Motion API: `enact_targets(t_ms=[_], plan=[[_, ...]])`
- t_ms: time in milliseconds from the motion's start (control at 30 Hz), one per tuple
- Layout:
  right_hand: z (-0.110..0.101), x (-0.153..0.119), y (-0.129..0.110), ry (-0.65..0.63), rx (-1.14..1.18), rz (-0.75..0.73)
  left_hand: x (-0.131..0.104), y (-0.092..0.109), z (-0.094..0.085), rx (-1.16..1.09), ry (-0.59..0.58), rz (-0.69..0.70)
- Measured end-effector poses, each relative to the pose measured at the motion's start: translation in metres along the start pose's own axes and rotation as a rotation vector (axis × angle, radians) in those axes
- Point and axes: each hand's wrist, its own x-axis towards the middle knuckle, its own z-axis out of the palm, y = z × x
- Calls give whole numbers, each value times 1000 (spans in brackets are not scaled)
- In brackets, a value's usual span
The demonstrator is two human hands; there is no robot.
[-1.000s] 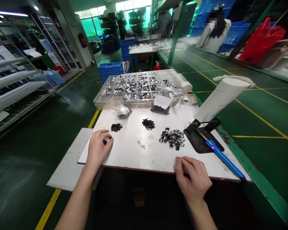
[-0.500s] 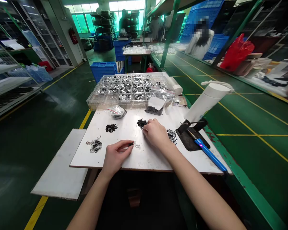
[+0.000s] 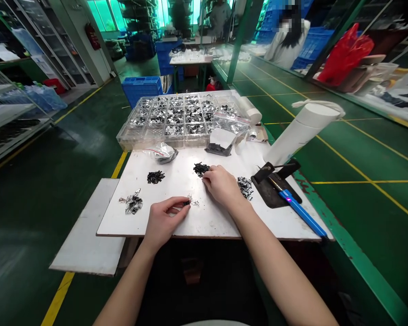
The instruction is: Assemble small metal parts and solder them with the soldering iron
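Note:
My left hand point(image 3: 165, 218) pinches a small black part point(image 3: 186, 203) between thumb and fingertips, just above the white board. Tiny shiny metal bits point(image 3: 193, 200) lie beside those fingertips. My right hand point(image 3: 223, 185) has its fingers together at the near right edge of a pile of small black pieces point(image 3: 200, 170); whatever is between them is too small to make out. To the right of that hand lies a heap of silver-and-black parts point(image 3: 245, 188). Another black heap point(image 3: 155, 177) and a pile of silvery pieces point(image 3: 133, 203) are on the left.
Behind the piles stand a clear compartment box point(image 3: 177, 140) of metal parts, a plastic bag point(image 3: 163, 153) and an open packet point(image 3: 220, 147) of black pieces. At right, a blue soldering iron point(image 3: 304, 215) rests on its black stand point(image 3: 270, 192) near a white bottle point(image 3: 297, 131).
The camera view has tilted down slightly, so the scene sits higher. Both hands stay almost where they were, the right one still at the black pile, the left still pinching the black part.

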Motion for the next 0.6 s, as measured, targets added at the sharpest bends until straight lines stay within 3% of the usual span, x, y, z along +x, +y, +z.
enact_targets(t_ms=[233,333,467,600], plan=[[7,-6,-9,12,-105,20,2,4,1,-220,38,-105],[7,-5,-7,54,-110,33,2,5,1,-214,34,-103],[6,-6,-2,290,193,-29,2,6,1,-203,30,-108],[7,-10,-1,543,586,-191,3,5,0,-243,32,-137]])
